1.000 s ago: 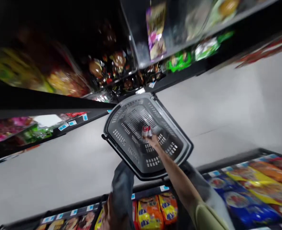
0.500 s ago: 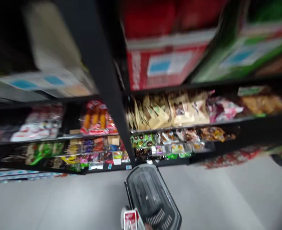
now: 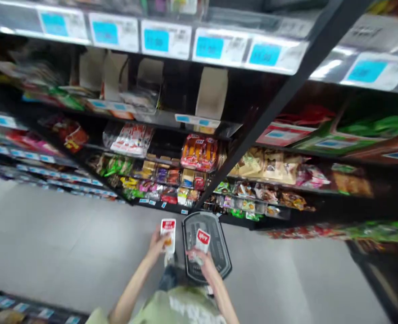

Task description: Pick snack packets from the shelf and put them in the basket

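Observation:
My left hand (image 3: 156, 245) is closed on a small flat white packet (image 3: 168, 228) with a red top, held just left of the basket. A second red-and-white packet (image 3: 203, 238) is gripped in my right hand (image 3: 200, 259), over the dark grey shopping basket (image 3: 224, 252). The basket stands on the floor against the foot of the shelves. Print on both packets is too small to read, so I cannot tell what is inside them.
Packaged snacks fill the lower shelf tiers (image 3: 199, 153) ahead. A slanting black post (image 3: 253, 130) divides the shelving. Price labels (image 3: 156, 39) line a shelf edge near the camera. Grey floor (image 3: 67, 234) lies to the left, and another shelf (image 3: 26, 310) stands at lower left.
The view has swung back and wider, bringing both arms and hands into sight. Before, only one red-and-white packet showed, at the basket's near left edge; now each hand holds one.

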`<state>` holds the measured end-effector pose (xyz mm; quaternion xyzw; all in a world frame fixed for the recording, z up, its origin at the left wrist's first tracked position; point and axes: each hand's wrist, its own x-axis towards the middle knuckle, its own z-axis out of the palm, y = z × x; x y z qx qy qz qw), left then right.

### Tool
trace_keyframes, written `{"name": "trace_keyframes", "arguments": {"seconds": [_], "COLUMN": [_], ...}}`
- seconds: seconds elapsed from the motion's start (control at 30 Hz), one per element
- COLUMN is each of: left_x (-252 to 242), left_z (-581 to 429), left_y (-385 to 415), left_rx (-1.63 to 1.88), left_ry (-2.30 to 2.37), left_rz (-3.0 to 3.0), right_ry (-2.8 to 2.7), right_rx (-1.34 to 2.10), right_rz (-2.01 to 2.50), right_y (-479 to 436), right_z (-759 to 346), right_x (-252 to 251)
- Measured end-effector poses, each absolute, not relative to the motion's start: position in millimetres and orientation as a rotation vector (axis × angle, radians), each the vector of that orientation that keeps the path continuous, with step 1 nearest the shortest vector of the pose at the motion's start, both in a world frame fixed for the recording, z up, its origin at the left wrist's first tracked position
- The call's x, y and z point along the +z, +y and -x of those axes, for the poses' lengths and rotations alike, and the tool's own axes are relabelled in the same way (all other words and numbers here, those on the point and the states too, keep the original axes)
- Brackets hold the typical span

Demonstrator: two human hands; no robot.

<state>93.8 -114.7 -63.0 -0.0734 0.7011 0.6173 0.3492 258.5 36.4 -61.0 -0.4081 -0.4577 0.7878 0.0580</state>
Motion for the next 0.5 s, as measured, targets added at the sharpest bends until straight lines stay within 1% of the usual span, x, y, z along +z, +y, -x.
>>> {"name": "trace_keyframes", "arguments": {"seconds": [0.1,0.27,0.33,0.43,0.5], "left_x": [-41,-2,14,33,41], "left_z": [-67,-78,-100,-141,-169], "left_y": [-123,-134,-138,-140,-141], "left_rx": [1.725,1.839,1.863,1.897,1.894], "left_ry": [1.712,1.562,1.524,1.464,1.445], "left_rz": [0.000,-0.151,-0.160,-0.123,-0.092], "right_ry": [-1.108,-1.118,-1.129,-1.177,-1.213], "right_rx": [2.393,2.379,2.275,2.029,1.945], "right_rz": [1.307,1.143,1.114,1.126,1.128], "right_y": [20,5,8,14,15], "right_z": [-267,-288,-292,-299,-307], "right_x": [-42,-9,4,25,41]}}
